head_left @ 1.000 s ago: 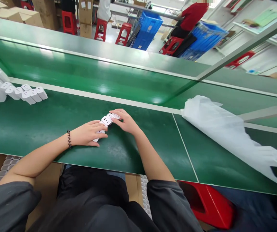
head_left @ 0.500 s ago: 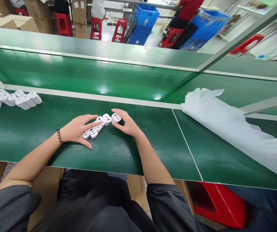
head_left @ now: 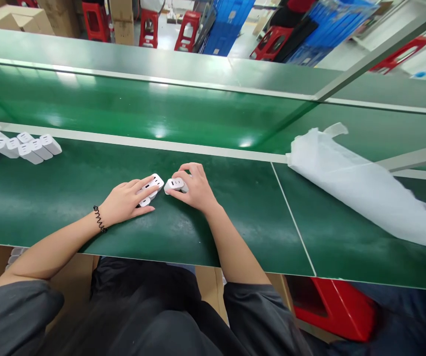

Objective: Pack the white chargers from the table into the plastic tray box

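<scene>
My left hand (head_left: 123, 201) cups a small cluster of white chargers (head_left: 156, 182), its fingers lying across their tops and its thumb along the near side. Part of that cluster is hidden under the palm and fingers. Just to the right, my right hand (head_left: 195, 187) is closed around a white charger (head_left: 175, 185), with thumb and fingers on opposite sides. Another white piece shows partly behind it, under the fingers. Port slots face up on the chargers. A narrow gap of green belt separates the two groups.
More white chargers (head_left: 36, 148) stand bunched at the far left of the green belt (head_left: 213, 237). At the right lies a translucent white plastic bag (head_left: 361, 193). A metal post (head_left: 376, 54) slants over the back rail. Below the front edge are cardboard boxes and a red stool (head_left: 337, 311).
My right hand has closed more around its charger, with a second white piece now beneath the fingers. My left hand has shifted right with its cluster and drawn in its fingers and thumb.
</scene>
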Tool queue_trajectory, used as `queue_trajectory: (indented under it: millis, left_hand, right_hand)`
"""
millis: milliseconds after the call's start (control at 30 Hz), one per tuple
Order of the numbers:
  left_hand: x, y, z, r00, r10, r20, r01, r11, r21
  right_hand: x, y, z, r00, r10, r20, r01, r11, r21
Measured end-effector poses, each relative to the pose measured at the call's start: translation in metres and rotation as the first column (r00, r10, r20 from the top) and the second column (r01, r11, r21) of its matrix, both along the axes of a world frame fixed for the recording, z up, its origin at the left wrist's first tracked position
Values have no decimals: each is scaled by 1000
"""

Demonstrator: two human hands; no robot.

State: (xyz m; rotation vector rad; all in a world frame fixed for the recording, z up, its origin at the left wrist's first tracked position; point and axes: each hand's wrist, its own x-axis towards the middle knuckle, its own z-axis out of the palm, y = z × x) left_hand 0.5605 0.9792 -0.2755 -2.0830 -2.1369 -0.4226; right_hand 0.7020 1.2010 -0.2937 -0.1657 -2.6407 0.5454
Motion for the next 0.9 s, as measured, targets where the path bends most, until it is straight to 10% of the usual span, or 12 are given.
queue_trajectory:
  millis: [167, 333, 667, 900]
  left_hand:
    - [-11, 0, 1, 998, -69, -12, 69, 997, -17]
    - [-16, 1, 3, 987, -159, 10, 159, 987, -10]
    - [-24, 1, 5, 951, -300, 71, 300, 954, 15]
    - [-17, 2, 9, 968, -250, 27, 249, 968, 14]
  right_hand:
    - [3, 0, 2, 996, -87, 30, 88, 994, -58]
    - [19, 10, 12, 962, 238, 136, -206, 955, -216]
    - [25, 8, 18, 838, 512, 186, -369, 785, -498]
    - [38, 22, 23, 809, 480, 339, -239, 796, -555]
